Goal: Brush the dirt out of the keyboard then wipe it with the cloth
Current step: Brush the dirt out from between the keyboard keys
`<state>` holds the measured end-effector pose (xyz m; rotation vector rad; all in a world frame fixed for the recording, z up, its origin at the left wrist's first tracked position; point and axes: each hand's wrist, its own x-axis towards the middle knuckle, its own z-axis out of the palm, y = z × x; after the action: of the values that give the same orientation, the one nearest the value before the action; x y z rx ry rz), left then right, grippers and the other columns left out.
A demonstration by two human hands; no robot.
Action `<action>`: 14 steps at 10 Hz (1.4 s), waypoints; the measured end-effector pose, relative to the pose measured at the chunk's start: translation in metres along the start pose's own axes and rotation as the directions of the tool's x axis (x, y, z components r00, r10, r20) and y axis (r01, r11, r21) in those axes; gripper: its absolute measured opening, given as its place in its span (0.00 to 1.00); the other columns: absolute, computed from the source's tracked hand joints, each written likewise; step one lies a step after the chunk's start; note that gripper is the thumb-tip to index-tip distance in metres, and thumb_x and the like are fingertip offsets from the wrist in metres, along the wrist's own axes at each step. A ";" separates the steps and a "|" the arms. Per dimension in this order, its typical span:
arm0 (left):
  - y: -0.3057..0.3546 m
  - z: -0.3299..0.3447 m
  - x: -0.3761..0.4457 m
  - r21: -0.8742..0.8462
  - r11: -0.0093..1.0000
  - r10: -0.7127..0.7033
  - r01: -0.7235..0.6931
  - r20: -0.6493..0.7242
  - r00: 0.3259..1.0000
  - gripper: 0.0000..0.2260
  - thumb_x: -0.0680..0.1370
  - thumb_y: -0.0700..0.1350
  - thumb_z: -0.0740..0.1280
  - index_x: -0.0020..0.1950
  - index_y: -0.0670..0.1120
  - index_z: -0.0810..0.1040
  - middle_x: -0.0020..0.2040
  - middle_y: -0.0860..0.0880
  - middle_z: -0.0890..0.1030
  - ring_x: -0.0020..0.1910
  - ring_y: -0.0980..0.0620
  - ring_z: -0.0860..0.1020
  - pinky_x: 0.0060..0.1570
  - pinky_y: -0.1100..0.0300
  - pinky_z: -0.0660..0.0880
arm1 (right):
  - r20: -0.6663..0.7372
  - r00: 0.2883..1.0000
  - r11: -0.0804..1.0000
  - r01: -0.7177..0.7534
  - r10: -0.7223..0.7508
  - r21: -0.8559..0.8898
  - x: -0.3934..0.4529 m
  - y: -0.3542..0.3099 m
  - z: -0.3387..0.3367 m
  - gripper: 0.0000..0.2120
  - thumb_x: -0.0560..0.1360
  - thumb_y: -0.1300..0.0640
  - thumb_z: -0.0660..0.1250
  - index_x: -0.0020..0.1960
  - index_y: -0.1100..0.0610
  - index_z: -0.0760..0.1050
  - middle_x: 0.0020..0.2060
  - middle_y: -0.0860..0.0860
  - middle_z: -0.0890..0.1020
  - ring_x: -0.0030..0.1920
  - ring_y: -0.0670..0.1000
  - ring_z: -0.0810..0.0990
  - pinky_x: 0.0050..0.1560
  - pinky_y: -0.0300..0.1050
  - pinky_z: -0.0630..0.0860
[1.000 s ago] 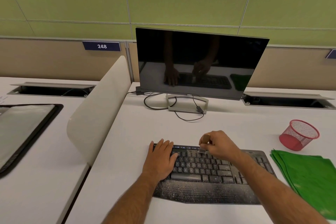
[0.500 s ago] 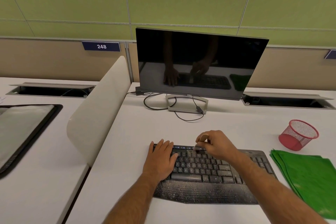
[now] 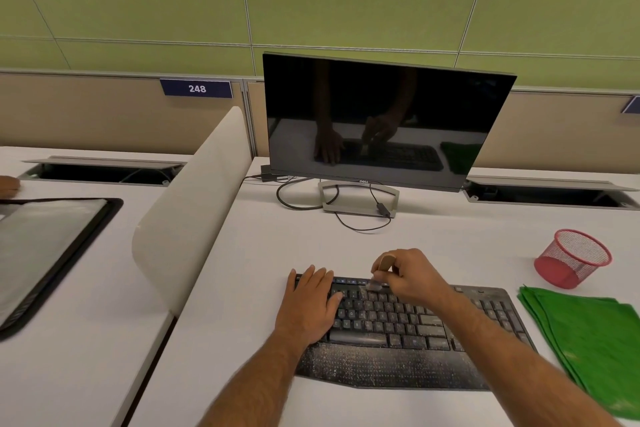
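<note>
One right hand [image 3: 410, 279], pinching one brush [image 3: 381, 270], bristles on the top key row. One left hand [image 3: 311, 305], flat on one dusty keyboard [image 3: 398, 333]. One green cloth [image 3: 585, 343], right. One red mesh cup [image 3: 571, 258]. One monitor [image 3: 384, 121].

Even, bright indoor light, soft shadows; monitor [image 3: 384, 121] reflects the scene; wide-angle bending at edges; brush [image 3: 375, 282] bristles motion-blurred.
</note>
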<state>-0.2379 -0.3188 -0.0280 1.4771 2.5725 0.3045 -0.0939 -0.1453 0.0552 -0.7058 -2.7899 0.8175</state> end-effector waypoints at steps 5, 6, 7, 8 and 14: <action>0.001 -0.001 0.000 0.000 1.000 0.004 -0.004 0.006 1.000 0.27 0.84 0.60 0.47 0.81 0.50 0.56 0.80 0.50 0.58 0.80 0.51 0.50 0.78 0.46 0.40 | 0.055 0.996 0.996 0.066 -0.063 -0.054 0.002 -0.009 0.010 0.04 0.76 0.53 0.69 0.48 0.49 0.83 0.45 0.42 0.85 0.46 0.42 0.79 0.52 0.44 0.77; 0.000 -0.002 0.000 -0.002 1.000 0.002 -0.002 0.006 1.000 0.27 0.84 0.60 0.47 0.80 0.50 0.56 0.80 0.50 0.58 0.80 0.51 0.50 0.78 0.46 0.40 | 0.024 0.998 0.998 0.054 -0.053 -0.026 0.003 -0.010 0.009 0.04 0.76 0.54 0.69 0.47 0.50 0.84 0.44 0.42 0.85 0.46 0.43 0.80 0.52 0.45 0.78; 0.001 -0.002 0.000 0.000 1.000 0.000 0.000 0.006 1.000 0.26 0.84 0.60 0.47 0.80 0.50 0.56 0.80 0.50 0.58 0.80 0.51 0.51 0.78 0.46 0.40 | -0.035 0.996 0.996 0.080 -0.082 -0.035 0.004 -0.011 0.011 0.06 0.77 0.53 0.68 0.51 0.50 0.83 0.48 0.42 0.85 0.48 0.43 0.80 0.54 0.43 0.77; 0.001 -0.002 0.000 0.000 1.000 0.002 -0.002 0.003 1.000 0.26 0.84 0.60 0.47 0.80 0.50 0.56 0.80 0.51 0.58 0.80 0.51 0.51 0.78 0.46 0.40 | 0.014 0.996 0.995 0.084 -0.084 -0.060 0.003 -0.011 0.012 0.07 0.77 0.53 0.68 0.52 0.50 0.83 0.49 0.43 0.85 0.49 0.43 0.80 0.55 0.43 0.76; 0.000 -0.001 0.000 0.001 1.000 0.004 -0.004 -0.002 1.000 0.26 0.84 0.60 0.47 0.81 0.50 0.56 0.80 0.51 0.58 0.80 0.51 0.50 0.78 0.46 0.40 | 0.090 0.996 0.971 -0.001 0.023 -0.241 0.002 -0.002 -0.002 0.05 0.75 0.51 0.68 0.46 0.49 0.82 0.42 0.43 0.85 0.43 0.46 0.80 0.48 0.44 0.77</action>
<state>-0.2381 -0.3192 -0.0276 1.4835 2.5718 0.3051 -0.0961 -0.1445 0.0575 -0.7387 -3.0047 0.5296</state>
